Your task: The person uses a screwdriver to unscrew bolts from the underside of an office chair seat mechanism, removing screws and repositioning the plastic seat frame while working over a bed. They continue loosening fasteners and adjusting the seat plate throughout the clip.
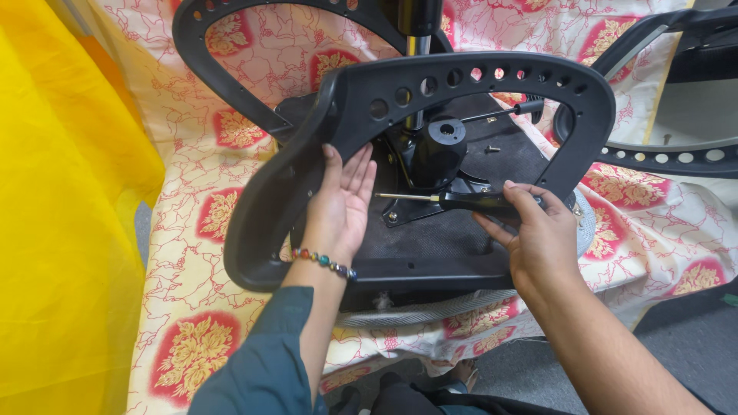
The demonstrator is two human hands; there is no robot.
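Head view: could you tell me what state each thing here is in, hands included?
Black plastic chair armrest frame: tilted up over the seat, steadied by a hand.
Upturned black chair seat: lying underside up on the patterned cloth.
Black-handled screwdriver: held level, tip toward the seat's centre.
Loose screw: lying on the seat underside.
Left hand: open, palm against the armrest.
Right hand: closed on the screwdriver handle.

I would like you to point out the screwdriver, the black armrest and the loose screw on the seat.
screwdriver (pixel 461 201), head view, on its black handle.
black armrest (pixel 461 81), head view, on the perforated upper bar.
loose screw (pixel 493 149), head view, on its middle.
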